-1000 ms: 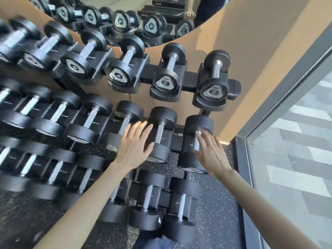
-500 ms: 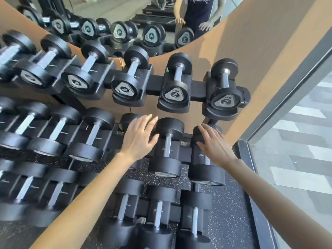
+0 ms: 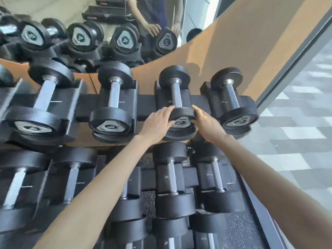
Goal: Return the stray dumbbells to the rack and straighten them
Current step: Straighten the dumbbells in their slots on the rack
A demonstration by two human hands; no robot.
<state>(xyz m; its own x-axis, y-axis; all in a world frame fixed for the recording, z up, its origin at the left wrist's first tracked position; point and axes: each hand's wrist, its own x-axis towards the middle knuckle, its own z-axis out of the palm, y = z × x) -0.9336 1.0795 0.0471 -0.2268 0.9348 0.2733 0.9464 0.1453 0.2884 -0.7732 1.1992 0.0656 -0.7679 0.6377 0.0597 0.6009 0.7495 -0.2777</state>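
The left hand [image 3: 158, 123] and right hand [image 3: 206, 124] clasp the near head of the dumbbell [image 3: 177, 95] marked "2", which sits cradled on the top tier of the rack [image 3: 145, 105]. A narrow gap separates it from the end dumbbell [image 3: 231, 97], also marked "2".

Covering both sides of the near plate of the held dumbbell [image 3: 177, 95] with the left hand [image 3: 158, 121] and right hand [image 3: 206, 121], leaving its label half showing. Hiding a middle-row dumbbell [image 3: 128, 207] behind the left forearm [image 3: 102, 186]. Cutting off the bottom-row dumbbells [image 3: 172, 229] at the lower edge, the leftmost top-row dumbbell [image 3: 6, 76] at the left edge. Blurring the cradle print [image 3: 169, 102] past reading.
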